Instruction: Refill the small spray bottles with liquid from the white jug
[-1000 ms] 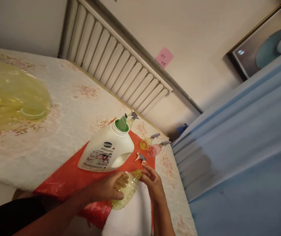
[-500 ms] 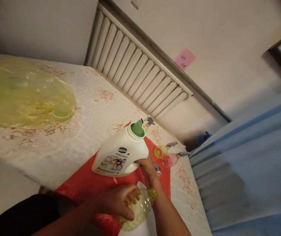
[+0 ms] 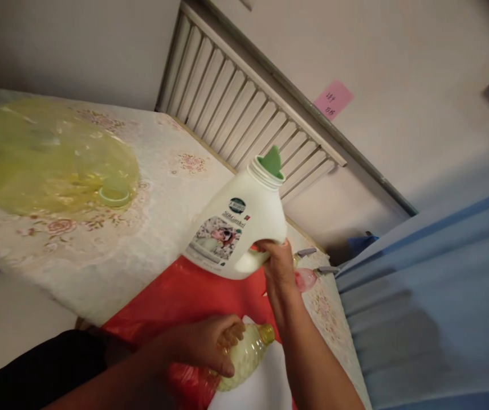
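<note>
Clearly, a large white jug (image 3: 238, 228) is gripped by its handle in the right hand (image 3: 279, 267), the fingers being closed around the handle at the jug's lower right. The jug is held off the surface and tilted, its open neck with the green pour spout (image 3: 271, 162) being turned up and to the right, and a printed label being shown on its near face. A small clear bottle (image 3: 244, 356) holding pale yellow liquid is clasped around its body by the left hand (image 3: 204, 350); its uncapped neck is pointed up and to the right, below the jug and well apart from it. The bottle is rested over a white cloth (image 3: 265, 387), which is laid on a red plastic sheet (image 3: 184, 299) spread at the near edge of a surface covered by a flowered cloth (image 3: 111, 250). A pink spray bottle (image 3: 306, 279) with a grey trigger is seen just beside the right hand, partly hidden by it. A yellow translucent plastic bag (image 3: 48, 159) is lain on the far left of the cloth, and a pink note (image 3: 333, 99) is stuck on the wall above a ribbed radiator (image 3: 244, 108).
</note>
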Tool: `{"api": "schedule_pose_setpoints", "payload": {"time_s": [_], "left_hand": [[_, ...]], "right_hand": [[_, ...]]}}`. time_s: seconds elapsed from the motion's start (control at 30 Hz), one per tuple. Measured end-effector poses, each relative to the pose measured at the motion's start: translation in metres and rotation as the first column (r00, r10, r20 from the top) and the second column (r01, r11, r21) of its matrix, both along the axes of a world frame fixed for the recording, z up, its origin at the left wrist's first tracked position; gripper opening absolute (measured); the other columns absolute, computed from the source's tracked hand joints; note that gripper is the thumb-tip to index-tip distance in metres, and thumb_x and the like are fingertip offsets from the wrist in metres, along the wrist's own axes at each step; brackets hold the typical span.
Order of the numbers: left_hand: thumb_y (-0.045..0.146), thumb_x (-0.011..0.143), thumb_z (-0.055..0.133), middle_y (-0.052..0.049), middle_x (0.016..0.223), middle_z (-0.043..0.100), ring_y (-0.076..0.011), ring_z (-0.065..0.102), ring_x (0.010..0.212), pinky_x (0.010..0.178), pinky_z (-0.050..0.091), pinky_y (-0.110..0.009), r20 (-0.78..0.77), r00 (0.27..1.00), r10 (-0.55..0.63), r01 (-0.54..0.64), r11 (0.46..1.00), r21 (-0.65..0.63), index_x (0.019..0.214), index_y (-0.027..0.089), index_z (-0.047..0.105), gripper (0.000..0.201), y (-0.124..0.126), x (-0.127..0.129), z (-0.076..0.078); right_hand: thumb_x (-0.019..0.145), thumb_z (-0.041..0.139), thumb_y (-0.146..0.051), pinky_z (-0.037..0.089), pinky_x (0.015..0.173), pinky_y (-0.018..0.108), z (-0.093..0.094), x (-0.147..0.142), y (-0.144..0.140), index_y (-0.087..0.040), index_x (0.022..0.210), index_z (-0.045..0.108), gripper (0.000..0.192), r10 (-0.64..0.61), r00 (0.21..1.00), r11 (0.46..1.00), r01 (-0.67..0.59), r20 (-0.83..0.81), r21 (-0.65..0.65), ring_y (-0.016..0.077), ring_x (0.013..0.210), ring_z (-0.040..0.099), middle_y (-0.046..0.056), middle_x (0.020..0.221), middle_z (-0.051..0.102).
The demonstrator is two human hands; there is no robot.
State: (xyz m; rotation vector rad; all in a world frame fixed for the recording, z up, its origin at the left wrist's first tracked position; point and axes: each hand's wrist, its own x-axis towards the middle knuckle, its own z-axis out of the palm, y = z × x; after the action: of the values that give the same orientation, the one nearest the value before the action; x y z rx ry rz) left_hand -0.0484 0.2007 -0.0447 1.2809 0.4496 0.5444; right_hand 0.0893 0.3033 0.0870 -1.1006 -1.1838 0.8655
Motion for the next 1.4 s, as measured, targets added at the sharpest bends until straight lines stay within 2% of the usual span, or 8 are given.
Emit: {"api": "schedule_pose_setpoints", "payload": {"time_s": [0.13,0.23,0.43,0.7,0.87,1.03,1.3,1.4], "left_hand": [[0.028,0.058,0.083,-0.006,0.121,0.065,-0.0389,0.058,0.112,0.089,0.05,-0.045,-0.077,0.995,0.067,-0.059,0.992,0.11,0.124,0.027,0.06,0.071,0.001,0.001,0.003],[0.028,0.061,0.08,-0.008,0.117,0.066,-0.039,0.06,0.109,0.087,0.05,-0.045,-0.097,0.986,0.138,-0.127,0.985,0.114,0.124,0.022,0.059,0.066,0.002,0.001,0.007],[0.028,0.068,0.071,-0.007,0.116,0.067,-0.0345,0.064,0.103,0.079,0.053,-0.037,-0.052,0.984,0.171,-0.168,0.984,0.06,0.127,0.018,0.051,0.063,0.008,0.005,0.016],[0.038,0.067,0.074,-0.013,0.136,0.058,-0.0354,0.051,0.127,0.1,0.045,-0.043,0.052,0.921,0.387,-0.39,0.918,0.074,0.132,0.018,0.046,0.073,0.025,0.018,0.002],[0.031,0.067,0.071,-0.013,0.132,0.059,-0.0325,0.055,0.123,0.102,0.044,-0.044,0.07,0.906,0.418,-0.422,0.904,0.062,0.131,0.017,0.041,0.072,0.032,0.026,0.0],[0.027,0.067,0.071,-0.012,0.127,0.06,-0.0277,0.061,0.113,0.096,0.049,-0.042,0.103,0.884,0.456,-0.464,0.884,0.065,0.125,0.019,0.039,0.067,0.036,0.029,-0.002],[0.034,0.063,0.073,-0.009,0.112,0.067,-0.0306,0.065,0.105,0.091,0.052,-0.043,0.01,0.854,0.52,-0.508,0.829,0.233,0.116,0.02,0.047,0.061,0.037,0.032,-0.003],[0.039,0.062,0.074,-0.012,0.121,0.065,-0.0326,0.063,0.112,0.095,0.051,-0.044,-0.004,0.843,0.538,-0.518,0.814,0.264,0.122,0.019,0.047,0.069,0.037,0.034,-0.002]], "right_hand": [[0.053,0.065,-0.016,0.037,0.05,0.022,0.045,0.029,-0.014,-0.017,0.067,0.058,0.016,-0.151,0.987,0.987,0.147,0.061,0.071,0.0079,0.046,0.045,-0.009,0.048,0.054],[0.055,0.065,-0.016,0.038,0.05,0.023,0.072,0.058,-0.034,-0.017,0.066,0.058,0.014,-0.252,0.959,0.966,0.241,0.128,0.098,0.008,0.043,0.044,-0.01,0.044,0.05],[0.058,0.07,-0.021,0.035,0.047,0.023,0.099,0.116,-0.09,-0.018,0.059,0.055,0.015,-0.382,0.866,0.921,0.387,0.322,0.051,0.0085,0.039,0.041,-0.009,0.038,0.047],[0.059,0.072,-0.025,0.025,0.044,0.022,0.099,0.159,-0.168,-0.017,0.056,0.059,0.015,-0.319,0.73,0.883,0.46,0.604,-0.089,0.0078,0.038,0.034,-0.007,0.036,0.044],[0.061,0.067,-0.026,0.027,0.042,0.022,0.093,0.161,-0.199,-0.016,0.078,0.067,0.02,-0.199,0.663,0.865,0.465,0.722,-0.189,0.0081,0.039,0.034,-0.009,0.043,0.046],[0.063,0.063,-0.027,0.032,0.041,0.022,0.091,0.155,-0.214,-0.018,0.109,0.067,0.047,-0.083,0.624,0.842,0.461,0.777,-0.28,0.0085,0.04,0.036,-0.007,0.053,0.054],[0.067,0.057,-0.019,0.037,0.043,0.02,0.085,0.153,-0.216,-0.017,0.12,0.065,0.054,0.101,0.557,0.843,0.392,0.824,-0.369,0.0132,0.051,0.05,0.0,0.069,0.066],[0.067,0.056,-0.016,0.041,0.047,0.021,0.083,0.149,-0.213,-0.018,0.121,0.065,0.055,0.148,0.541,0.842,0.371,0.828,-0.392,0.0158,0.057,0.056,0.002,0.074,0.069]]}}
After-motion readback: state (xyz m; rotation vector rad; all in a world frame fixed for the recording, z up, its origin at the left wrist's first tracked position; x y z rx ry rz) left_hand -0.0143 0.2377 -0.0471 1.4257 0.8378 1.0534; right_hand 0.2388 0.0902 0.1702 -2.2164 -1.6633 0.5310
